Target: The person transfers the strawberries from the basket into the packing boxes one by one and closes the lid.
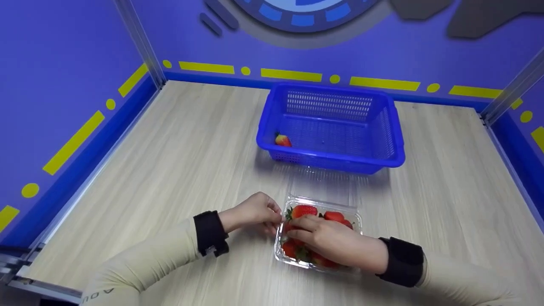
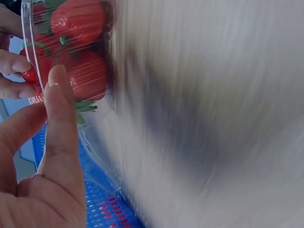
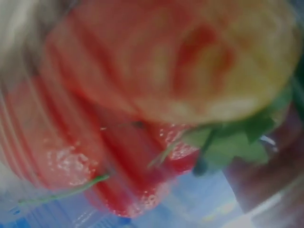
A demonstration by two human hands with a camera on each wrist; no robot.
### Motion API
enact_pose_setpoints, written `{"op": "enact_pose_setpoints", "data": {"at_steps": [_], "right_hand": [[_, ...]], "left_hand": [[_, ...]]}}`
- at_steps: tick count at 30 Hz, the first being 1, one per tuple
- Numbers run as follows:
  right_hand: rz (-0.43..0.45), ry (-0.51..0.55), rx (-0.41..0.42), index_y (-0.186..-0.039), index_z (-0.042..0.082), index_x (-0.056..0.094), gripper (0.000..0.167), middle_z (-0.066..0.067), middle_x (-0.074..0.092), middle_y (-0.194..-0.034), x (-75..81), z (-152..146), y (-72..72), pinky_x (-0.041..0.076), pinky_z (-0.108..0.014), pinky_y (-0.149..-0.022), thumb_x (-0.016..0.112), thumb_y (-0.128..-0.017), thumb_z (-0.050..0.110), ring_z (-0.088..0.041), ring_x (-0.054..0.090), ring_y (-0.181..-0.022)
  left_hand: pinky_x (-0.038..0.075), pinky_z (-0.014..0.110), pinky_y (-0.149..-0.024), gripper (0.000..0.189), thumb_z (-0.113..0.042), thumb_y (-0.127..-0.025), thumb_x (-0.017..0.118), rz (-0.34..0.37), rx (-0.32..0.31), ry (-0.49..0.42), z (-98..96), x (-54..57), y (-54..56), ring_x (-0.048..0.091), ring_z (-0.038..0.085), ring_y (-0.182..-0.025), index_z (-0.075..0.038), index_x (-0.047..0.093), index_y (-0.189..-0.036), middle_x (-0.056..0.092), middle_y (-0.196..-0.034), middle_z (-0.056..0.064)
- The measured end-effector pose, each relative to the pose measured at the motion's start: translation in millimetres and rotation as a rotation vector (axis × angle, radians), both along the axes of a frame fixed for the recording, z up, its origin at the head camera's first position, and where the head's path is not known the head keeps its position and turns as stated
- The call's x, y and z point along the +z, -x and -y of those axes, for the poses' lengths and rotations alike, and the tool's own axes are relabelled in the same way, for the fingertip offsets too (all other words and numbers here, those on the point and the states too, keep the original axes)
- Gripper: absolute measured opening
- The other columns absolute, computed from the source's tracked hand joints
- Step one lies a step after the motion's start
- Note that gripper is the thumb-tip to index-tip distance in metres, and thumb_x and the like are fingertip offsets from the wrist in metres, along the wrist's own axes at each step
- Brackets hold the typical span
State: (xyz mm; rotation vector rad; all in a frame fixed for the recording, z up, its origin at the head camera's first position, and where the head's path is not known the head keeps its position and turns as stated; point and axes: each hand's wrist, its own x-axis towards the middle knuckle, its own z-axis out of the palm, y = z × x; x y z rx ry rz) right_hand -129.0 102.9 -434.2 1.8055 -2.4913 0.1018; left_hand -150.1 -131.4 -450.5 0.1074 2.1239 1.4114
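Note:
A clear plastic box [image 1: 312, 265] filled with red strawberries [image 1: 304, 211] stands on the table, its transparent lid [image 1: 325, 187] folded back towards the basket. At the box's left rim, my left hand [image 1: 259, 211] pinches the edge between thumb and finger; the left wrist view shows one fingertip on the outer wall. Over the strawberries rests my right hand [image 1: 329, 238], fingers fairly straight and fingertips touching fruit near the left side. What lies under its palm is hidden. The right wrist view is blurred, with a pale-topped strawberry [image 3: 156, 61] close to the camera.
A blue perforated basket [image 1: 331, 158] stands just behind the box, with one strawberry [image 1: 283, 140] in its near left corner. The wood-grain table [image 1: 191, 140] ends at blue panels [image 1: 63, 85] on the left, back and right.

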Motion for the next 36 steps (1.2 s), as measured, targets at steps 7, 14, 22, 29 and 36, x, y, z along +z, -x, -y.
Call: {"op": "enact_pose_setpoints", "data": {"at_steps": [7,14,22,29,36], "right_hand": [[-0.005,-0.009,0.006,-0.133,0.017,0.065,0.054,-0.006,0.066,-0.133,5.6,-1,0.3,0.063,-0.035,-0.088,0.084,-0.082,0.017,-0.022,0.067,-0.117],[-0.121,0.14,0.1,-0.124,0.014,0.071,0.038,-0.007,0.071,-0.122,32.4,-9,11.8,0.063,-0.031,-0.087,0.08,-0.087,0.018,-0.021,0.071,-0.107],[-0.121,0.345,0.176,-0.122,0.005,0.07,0.044,-0.015,0.072,-0.119,116.9,-21,56.4,0.064,-0.03,-0.077,0.081,-0.08,0.005,-0.027,0.074,-0.1],[-0.057,0.449,0.081,-0.118,-0.004,0.07,0.033,-0.022,0.072,-0.119,199.3,-14,118.0,0.058,-0.033,-0.1,0.075,-0.085,-0.004,-0.037,0.067,-0.112],[-0.013,0.537,-0.235,-0.122,-0.003,0.07,0.029,-0.019,0.071,-0.124,248.2,-1,171.5,0.047,-0.002,-0.092,0.072,-0.094,0.004,0.007,0.058,-0.109]], "left_hand": [[0.049,0.016,-0.054,0.015,-0.007,-0.087,0.07,-0.086,-0.002,0.116,-1.3,1.5,-0.2,0.063,0.008,-0.057,0.004,0.075,-0.097,0.077,-0.079,0.012],[0.061,0.028,-0.078,0.029,-0.011,-0.094,0.068,-0.343,0.062,0.134,19.3,28.9,2.3,0.074,0.03,-0.094,0.006,0.069,-0.118,0.076,-0.106,0.022],[0.061,0.04,-0.095,0.033,-0.009,-0.096,0.067,-0.658,0.209,0.109,54.0,131.7,16.5,0.071,0.033,-0.108,0.003,0.067,-0.127,0.072,-0.126,0.02],[0.053,0.034,-0.11,0.045,-0.017,-0.1,0.066,-0.713,0.26,0.119,70.6,209.3,62.8,0.064,0.027,-0.13,-0.005,0.059,-0.142,0.065,-0.141,0.017],[0.047,0.034,-0.117,0.048,-0.025,-0.103,0.062,-0.688,0.291,0.162,76.2,231.6,108.2,0.058,0.023,-0.138,-0.008,0.054,-0.147,0.06,-0.148,0.014]]}}
